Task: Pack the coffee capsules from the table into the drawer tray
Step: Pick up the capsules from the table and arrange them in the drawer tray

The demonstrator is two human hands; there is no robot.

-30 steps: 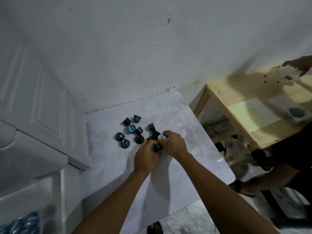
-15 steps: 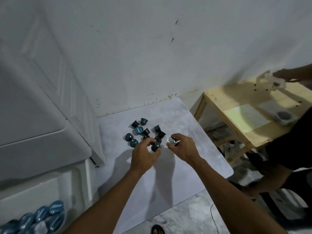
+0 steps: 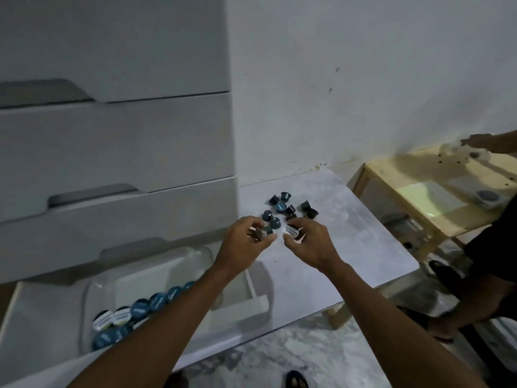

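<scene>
Several dark coffee capsules point(image 3: 282, 207) lie clustered on the white marbled table point(image 3: 349, 247) near its far left part. My left hand point(image 3: 246, 245) is closed around dark capsules point(image 3: 261, 233) just in front of the cluster. My right hand point(image 3: 310, 245) holds a capsule with a white printed lid point(image 3: 291, 232) in its fingertips, close beside my left hand. Below and left, the open drawer holds a clear tray point(image 3: 179, 264) with a row of blue-lidded and white-lidded capsules point(image 3: 140, 309); my left forearm hides part of the tray.
A white drawer cabinet point(image 3: 112, 152) rises at the left, its bottom drawer pulled out. A wooden table point(image 3: 419, 197) with papers stands at the right, where another person's hand point(image 3: 481, 141) reaches. That person's legs are at the lower right. The white wall is behind.
The view has swung left, bringing the cabinet and open drawer tray into sight. Both hands have lifted slightly off the cluster and shifted left, each still holding capsules.
</scene>
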